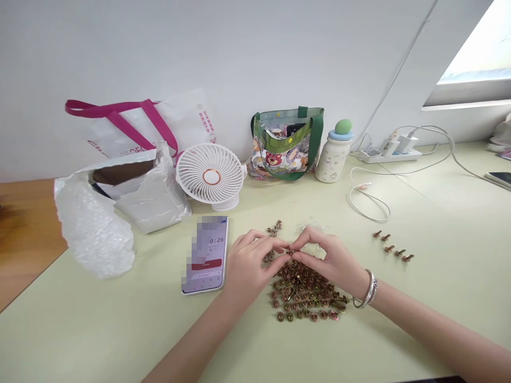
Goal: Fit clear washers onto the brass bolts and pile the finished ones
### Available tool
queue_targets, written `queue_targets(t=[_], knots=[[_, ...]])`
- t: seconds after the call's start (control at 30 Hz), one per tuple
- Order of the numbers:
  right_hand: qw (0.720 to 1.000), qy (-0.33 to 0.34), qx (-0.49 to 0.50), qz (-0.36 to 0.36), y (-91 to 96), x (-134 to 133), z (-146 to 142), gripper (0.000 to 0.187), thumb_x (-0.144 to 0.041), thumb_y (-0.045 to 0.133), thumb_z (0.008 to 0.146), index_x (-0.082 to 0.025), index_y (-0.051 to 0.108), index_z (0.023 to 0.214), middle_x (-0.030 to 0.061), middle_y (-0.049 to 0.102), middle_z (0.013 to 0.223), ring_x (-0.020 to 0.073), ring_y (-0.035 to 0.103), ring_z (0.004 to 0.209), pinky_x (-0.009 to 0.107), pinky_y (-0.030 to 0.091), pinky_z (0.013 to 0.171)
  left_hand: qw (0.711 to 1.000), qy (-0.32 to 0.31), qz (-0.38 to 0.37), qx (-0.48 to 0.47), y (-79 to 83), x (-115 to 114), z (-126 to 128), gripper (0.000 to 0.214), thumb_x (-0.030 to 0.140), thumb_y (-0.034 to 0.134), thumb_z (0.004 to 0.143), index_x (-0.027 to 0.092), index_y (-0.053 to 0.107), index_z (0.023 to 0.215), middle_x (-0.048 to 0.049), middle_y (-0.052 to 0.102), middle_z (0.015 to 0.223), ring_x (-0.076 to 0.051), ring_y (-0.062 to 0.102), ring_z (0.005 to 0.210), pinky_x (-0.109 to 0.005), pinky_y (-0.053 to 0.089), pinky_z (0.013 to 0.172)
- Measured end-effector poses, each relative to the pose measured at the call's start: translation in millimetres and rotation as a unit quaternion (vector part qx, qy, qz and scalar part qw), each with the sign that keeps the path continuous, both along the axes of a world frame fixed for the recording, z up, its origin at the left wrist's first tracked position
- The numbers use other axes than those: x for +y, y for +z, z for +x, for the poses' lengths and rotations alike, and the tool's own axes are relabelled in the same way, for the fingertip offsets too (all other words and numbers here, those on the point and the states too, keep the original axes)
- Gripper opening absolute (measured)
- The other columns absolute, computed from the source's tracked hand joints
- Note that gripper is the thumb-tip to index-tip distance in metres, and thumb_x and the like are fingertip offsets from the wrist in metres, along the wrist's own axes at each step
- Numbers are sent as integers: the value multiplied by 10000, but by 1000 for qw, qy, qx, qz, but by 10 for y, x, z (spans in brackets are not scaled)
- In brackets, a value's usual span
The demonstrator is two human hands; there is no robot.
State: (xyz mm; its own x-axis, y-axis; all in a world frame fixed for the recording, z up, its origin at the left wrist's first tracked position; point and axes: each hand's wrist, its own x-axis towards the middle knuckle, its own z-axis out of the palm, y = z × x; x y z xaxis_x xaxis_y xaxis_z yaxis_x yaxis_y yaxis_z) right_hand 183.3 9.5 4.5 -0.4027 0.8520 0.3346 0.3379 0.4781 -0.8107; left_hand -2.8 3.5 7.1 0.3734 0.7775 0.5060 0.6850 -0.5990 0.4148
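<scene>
My left hand (pixel 249 263) and my right hand (pixel 329 259) meet above the desk, their fingertips pinching a small brass-coloured bolt (pixel 290 251) between them. Parts of it are hidden by my fingers. Just below my hands lies a heap of several flanged bolts with washers (pixel 303 295). A small cluster of bolts (pixel 273 229) sits beyond my fingertips, near some clear plastic pieces (pixel 310 226). To the right, several bolts stand in a loose row (pixel 393 247). A silver bangle (pixel 368 290) circles my right wrist.
A smartphone (pixel 205 254) showing a timer lies left of my left hand. Behind it are a white clip fan (pixel 211 178), a bubble-wrap mailer (pixel 93 226), tote bags (pixel 285 144), a bottle (pixel 334 154), a power strip (pixel 389 154) and a loose white cable (pixel 367 198).
</scene>
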Motion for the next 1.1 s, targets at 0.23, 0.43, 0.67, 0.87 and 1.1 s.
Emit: queue_targets(t=[0.23, 0.43, 0.67, 0.87, 1.1], knots=[[998, 9, -58, 16, 3, 3, 0, 95, -298, 489, 865, -221, 537, 893, 18, 629, 834, 170, 568, 838, 362, 420, 830, 997, 4, 79, 6, -33, 14, -15, 37, 267, 617, 784, 230, 615, 783, 57, 669, 748, -144, 551, 795, -297, 388, 724], [991, 0, -133, 14, 10, 39, 30, 115, -298, 461, 875, -223, 545, 853, 20, 633, 860, 178, 547, 855, 397, 376, 866, 993, -6, 116, 34, -47, 8, -9, 55, 269, 618, 784, 219, 610, 763, 48, 648, 699, -141, 544, 789, -286, 387, 723], [984, -10, -162, 74, 5, 43, 48, 97, -309, 531, 836, -230, 581, 811, 41, 628, 870, 203, 542, 926, 416, 374, 870, 994, -13, 106, 35, -35, 8, -11, 119, 321, 609, 798, 217, 599, 740, 51, 649, 689, -144, 548, 795, -286, 381, 722], [954, -27, -198, 224, -39, 54, 54, 42, -240, 528, 847, -224, 547, 812, 13, 637, 790, 182, 548, 901, 378, 365, 872, 998, -1, 37, 41, -60, 21, -13, 145, 346, 602, 799, 213, 591, 742, 53, 650, 713, -148, 550, 799, -287, 373, 702], [923, -37, -211, 320, -45, 73, 90, 118, -208, 466, 871, -237, 552, 796, 0, 640, 737, 161, 568, 870, 353, 386, 851, 999, 16, -6, 37, -22, -4, 18, 87, 284, 615, 781, 218, 587, 732, 57, 631, 714, -138, 552, 772, -283, 380, 689]])
